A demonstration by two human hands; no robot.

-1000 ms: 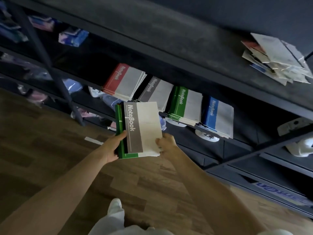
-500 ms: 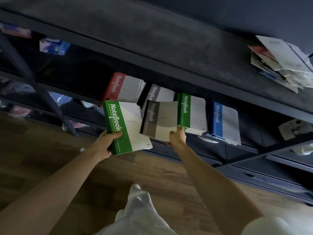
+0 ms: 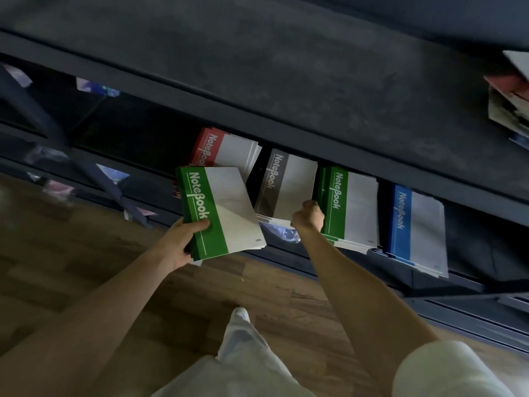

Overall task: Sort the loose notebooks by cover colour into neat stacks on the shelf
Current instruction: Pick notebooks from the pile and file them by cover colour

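The grey notebook (image 3: 286, 187) has been carried from mid-air onto the shelf (image 3: 475, 239), its near corner gripped by the curled right hand (image 3: 308, 219). Left of it, green notebooks (image 3: 220, 213) are clasped in the left hand (image 3: 179, 245), partly covering the red stack (image 3: 229, 149). The green stack (image 3: 353, 207) and blue stack (image 3: 416, 227) lie right of it.

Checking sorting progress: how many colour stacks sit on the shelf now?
4, left to right: red stack, partly behind the green notebooks the left hand holds; grey stack, at the right hand; green stack; blue stack. Others may be hidden.
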